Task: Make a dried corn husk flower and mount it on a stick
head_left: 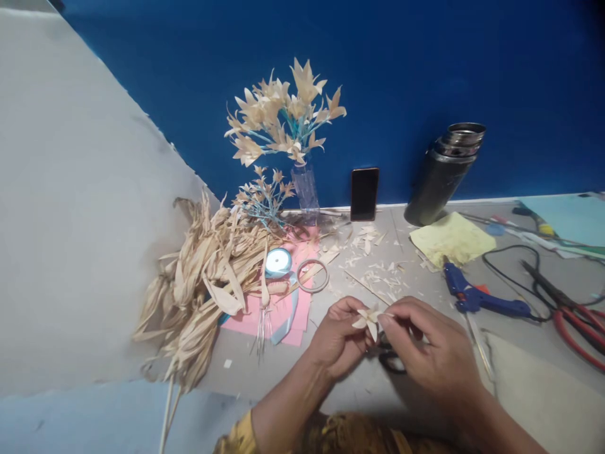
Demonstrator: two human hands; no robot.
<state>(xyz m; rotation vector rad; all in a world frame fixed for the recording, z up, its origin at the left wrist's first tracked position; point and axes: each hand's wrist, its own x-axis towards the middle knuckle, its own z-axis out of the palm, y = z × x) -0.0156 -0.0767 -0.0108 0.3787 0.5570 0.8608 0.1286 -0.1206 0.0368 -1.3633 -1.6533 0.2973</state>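
A small pale corn-husk flower (368,322) with several pointed petals is held up between my two hands, above the front of the table. My left hand (334,337) is closed on its base from the left. On the right, the thumb and fingers of my right hand (432,347) pinch a petal tip. Dark-handled scissors (392,362) lie just below, partly hidden by my right hand. A thin stick (366,287) and scattered husk scraps (378,271) lie beyond my hands.
Dried husks (198,290) are piled at left by a ribbon roll (278,262), pink paper (295,318) and a ring (312,276). Husk flowers (283,116) fill a bottle (306,192). A phone (364,194), flask (444,176), blue glue gun (482,297) and red-handled scissors (574,315) stand or lie rightward.
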